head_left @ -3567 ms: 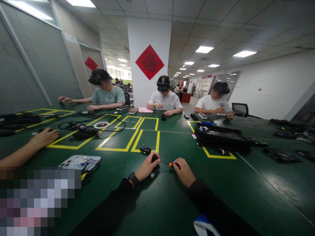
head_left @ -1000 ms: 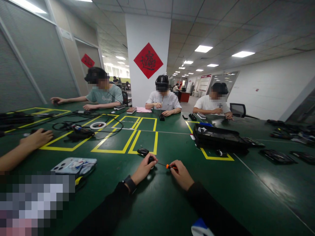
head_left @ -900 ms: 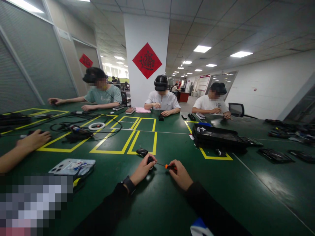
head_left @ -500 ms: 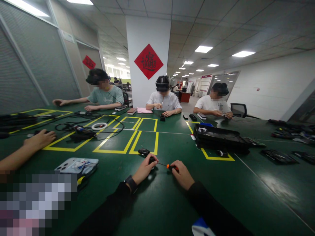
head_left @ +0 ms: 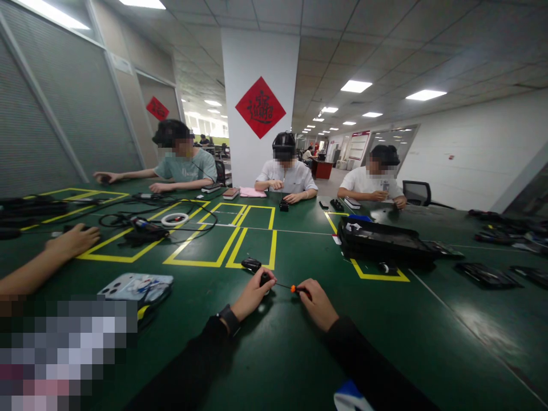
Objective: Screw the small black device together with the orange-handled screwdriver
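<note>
My left hand (head_left: 252,297) is closed round a small black part (head_left: 265,278) and rests on the green table (head_left: 274,354). My right hand (head_left: 317,303) grips a small screwdriver (head_left: 293,288) with an orange collar; its thin shaft points left into the black part. A second small black piece (head_left: 250,264) lies on the table just beyond my left hand. Both forearms wear dark sleeves, and a dark watch sits on my left wrist.
Yellow tape boxes (head_left: 252,246) mark the table. A black case (head_left: 385,240) lies to the right and a phone (head_left: 136,284) to the left. A neighbour's hand (head_left: 72,241) rests at far left beside cables (head_left: 141,228). Three people sit across the table.
Both hands keep the same grip on the part and the screwdriver. Only the view shifts slightly as my head moves.
</note>
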`<state>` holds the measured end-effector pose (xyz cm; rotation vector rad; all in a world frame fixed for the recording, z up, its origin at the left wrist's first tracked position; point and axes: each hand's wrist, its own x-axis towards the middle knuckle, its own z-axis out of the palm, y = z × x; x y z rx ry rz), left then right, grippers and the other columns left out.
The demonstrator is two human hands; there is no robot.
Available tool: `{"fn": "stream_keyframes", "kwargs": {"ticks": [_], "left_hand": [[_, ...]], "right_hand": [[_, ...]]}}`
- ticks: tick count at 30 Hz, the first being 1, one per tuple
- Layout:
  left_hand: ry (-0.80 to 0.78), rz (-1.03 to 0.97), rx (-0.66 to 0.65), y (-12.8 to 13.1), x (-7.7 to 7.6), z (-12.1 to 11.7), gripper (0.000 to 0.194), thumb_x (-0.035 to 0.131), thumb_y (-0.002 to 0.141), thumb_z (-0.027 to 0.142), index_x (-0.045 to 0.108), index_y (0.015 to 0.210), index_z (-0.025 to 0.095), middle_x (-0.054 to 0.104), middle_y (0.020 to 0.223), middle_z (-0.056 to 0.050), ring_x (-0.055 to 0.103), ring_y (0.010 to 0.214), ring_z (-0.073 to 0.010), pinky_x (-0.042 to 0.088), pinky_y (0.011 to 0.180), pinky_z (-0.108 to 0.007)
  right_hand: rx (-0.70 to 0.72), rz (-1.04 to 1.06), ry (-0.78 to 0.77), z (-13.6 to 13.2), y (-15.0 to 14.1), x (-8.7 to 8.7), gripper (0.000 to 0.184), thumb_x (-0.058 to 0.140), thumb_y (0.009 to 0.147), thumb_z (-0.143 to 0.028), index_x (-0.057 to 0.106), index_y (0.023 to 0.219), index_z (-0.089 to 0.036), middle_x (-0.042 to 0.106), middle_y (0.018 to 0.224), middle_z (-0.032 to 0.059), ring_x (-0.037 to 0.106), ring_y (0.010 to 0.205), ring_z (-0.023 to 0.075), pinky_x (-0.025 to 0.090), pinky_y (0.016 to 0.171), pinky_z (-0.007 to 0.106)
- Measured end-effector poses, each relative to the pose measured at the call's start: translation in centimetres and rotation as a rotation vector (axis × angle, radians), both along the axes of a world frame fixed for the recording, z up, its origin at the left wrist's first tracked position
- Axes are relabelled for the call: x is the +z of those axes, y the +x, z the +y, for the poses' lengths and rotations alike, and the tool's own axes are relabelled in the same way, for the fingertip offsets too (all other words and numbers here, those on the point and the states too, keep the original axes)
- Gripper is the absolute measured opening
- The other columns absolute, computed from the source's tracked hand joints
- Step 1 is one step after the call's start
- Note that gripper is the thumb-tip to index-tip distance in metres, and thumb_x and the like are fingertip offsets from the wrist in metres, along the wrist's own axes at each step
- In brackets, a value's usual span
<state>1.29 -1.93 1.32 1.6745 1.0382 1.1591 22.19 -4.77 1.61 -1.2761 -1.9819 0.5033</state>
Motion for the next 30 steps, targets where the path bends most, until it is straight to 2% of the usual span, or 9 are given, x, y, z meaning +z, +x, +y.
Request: {"fn": "stream_keyframes", "kwargs": {"ticks": [7,12,16,25,30], "left_hand": [[-0.012,-0.003,-0.007,-0.03,-0.37,0.25,0.015,0.050,0.075,0.029,0.050,0.085,0.018,0.057,0.086,-0.002,0.053,0.082,-0.0152,0.040,0.078,-0.028],[-0.003,-0.008,-0.019,-0.07,-0.36,0.19,0.014,0.050,0.075,0.028,0.050,0.086,0.019,0.058,0.087,-0.002,0.053,0.082,-0.0149,0.040,0.077,-0.028],[-0.020,-0.002,-0.014,-0.07,-0.33,0.19,0.016,0.050,0.075,0.030,0.050,0.087,0.019,0.058,0.088,-0.002,0.053,0.083,-0.0152,0.039,0.077,-0.027],[-0.012,-0.011,-0.021,-0.04,-0.46,0.26,0.014,0.050,0.076,0.028,0.049,0.086,0.019,0.058,0.087,-0.002,0.053,0.082,-0.0150,0.039,0.078,-0.028],[0.003,-0.001,-0.024,-0.09,-0.35,0.27,0.014,0.050,0.076,0.029,0.050,0.086,0.019,0.058,0.087,-0.002,0.053,0.084,-0.0154,0.039,0.080,-0.028]], "right_hand": [[-0.013,0.017,0.007,0.11,0.04,-0.47,0.016,0.051,0.072,-0.013,0.055,0.087,-0.018,0.055,0.087,0.0032,0.051,0.082,0.0162,0.041,0.076,0.030],[-0.026,0.019,-0.003,0.22,0.03,-0.56,0.017,0.047,0.078,-0.019,0.058,0.092,-0.019,0.056,0.090,0.0048,0.051,0.085,0.0168,0.041,0.079,0.031],[-0.001,-0.006,0.035,0.32,0.05,-0.45,0.021,0.039,0.083,-0.018,0.060,0.086,-0.018,0.056,0.086,0.0048,0.050,0.086,0.0165,0.039,0.081,0.031],[-0.002,0.026,0.021,0.18,0.18,-0.67,0.015,0.051,0.074,-0.016,0.055,0.088,-0.019,0.054,0.088,0.0033,0.050,0.083,0.0165,0.041,0.077,0.030],[-0.014,0.023,0.018,0.35,0.11,-0.74,0.016,0.046,0.078,-0.019,0.056,0.091,-0.018,0.055,0.090,0.0044,0.050,0.086,0.0165,0.040,0.079,0.030]]}}
